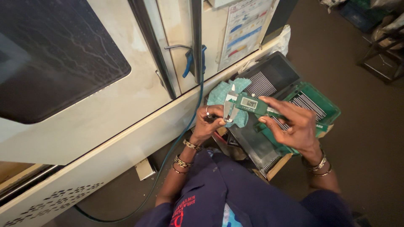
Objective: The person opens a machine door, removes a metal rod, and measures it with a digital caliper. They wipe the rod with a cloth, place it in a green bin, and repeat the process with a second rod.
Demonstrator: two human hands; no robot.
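- The left hand (209,120) is raised in front of the torso, wrist bent, with metal bangles (185,155) on the forearm and a ring on one finger.
- Its fingertips are pressed together on a small part at the lower jaws of the green digital caliper with a grey display and steel jaws (246,105); the part itself is too small to identify.
- The right hand (294,124) is held palm toward the camera, fingers loosely curled, bangles at the wrist.
- Its thumb and forefinger pinch the caliper body just to the right of the display; the beam runs behind the remaining fingers.
- The caliper is held level between both hands, jaws pointing down toward the left hand, display facing up.
- Directly beneath the caliper lies a crumpled teal cloth (225,94).
- Next to the cloth is an open dark plastic case with rows of thin metal pins (269,80); beside it sits a green plastic tray (324,105) with similar pins.
- A blue hose (185,130) runs down the cream machine housing (105,109) at left.
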